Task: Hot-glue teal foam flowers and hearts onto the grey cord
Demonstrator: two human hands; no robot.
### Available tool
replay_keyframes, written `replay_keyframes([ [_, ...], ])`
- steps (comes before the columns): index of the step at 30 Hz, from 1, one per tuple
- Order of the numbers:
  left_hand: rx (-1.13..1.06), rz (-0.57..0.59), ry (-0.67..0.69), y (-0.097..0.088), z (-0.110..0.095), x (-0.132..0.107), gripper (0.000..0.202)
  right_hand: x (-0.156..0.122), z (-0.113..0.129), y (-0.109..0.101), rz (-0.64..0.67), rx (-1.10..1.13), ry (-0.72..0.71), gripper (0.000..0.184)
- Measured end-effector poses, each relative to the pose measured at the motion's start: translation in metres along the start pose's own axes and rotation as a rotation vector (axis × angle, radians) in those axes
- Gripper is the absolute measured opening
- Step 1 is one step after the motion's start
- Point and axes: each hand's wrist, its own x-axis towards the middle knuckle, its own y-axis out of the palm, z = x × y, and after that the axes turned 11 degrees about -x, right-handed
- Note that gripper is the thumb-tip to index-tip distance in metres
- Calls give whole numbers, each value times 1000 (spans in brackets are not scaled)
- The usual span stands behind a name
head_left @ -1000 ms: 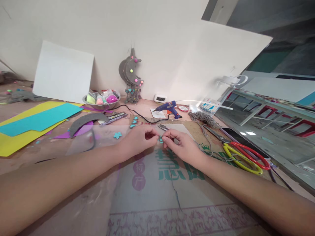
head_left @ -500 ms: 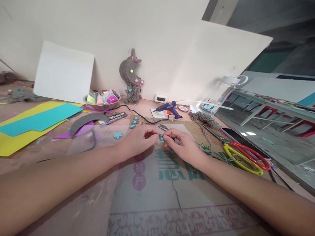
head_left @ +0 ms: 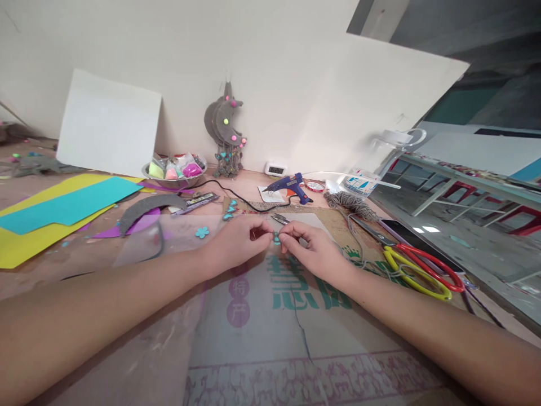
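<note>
My left hand (head_left: 240, 242) and my right hand (head_left: 310, 251) meet fingertip to fingertip over the printed cardboard sheet (head_left: 270, 316). Together they pinch a small teal felt piece (head_left: 276, 238), which is mostly hidden by the fingers. Small metal snips (head_left: 279, 219) lie just beyond the fingertips. A teal felt flower (head_left: 202, 232) rests to the left of my left hand, and a few teal felt hearts (head_left: 230, 210) lie behind it.
A blue glue gun (head_left: 291, 186) with a black cord, a bundle of twine (head_left: 349, 204), and red and yellow scissors (head_left: 418, 270) lie right. Teal and yellow sheets (head_left: 63, 211), a grey felt arc (head_left: 147, 208), a bowl of pompoms (head_left: 174, 171) and a grey moon ornament (head_left: 226, 127) lie left and back.
</note>
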Motion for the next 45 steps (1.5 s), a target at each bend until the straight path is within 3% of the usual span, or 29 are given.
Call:
replay_keyframes([
  [3,-6,2,-8,0,1,0,17,0,-2,0,2,-9,-24,25],
  [17,26,51,-32,0,-2,0,23,0,2,1,-1,-20,33,17],
  [36,69,42,14,0,0,0,19,0,1,2,14,-61,7,18],
  [45,39,75,28,-4,1,2,27,0,-1,1,-12,-31,7,22],
])
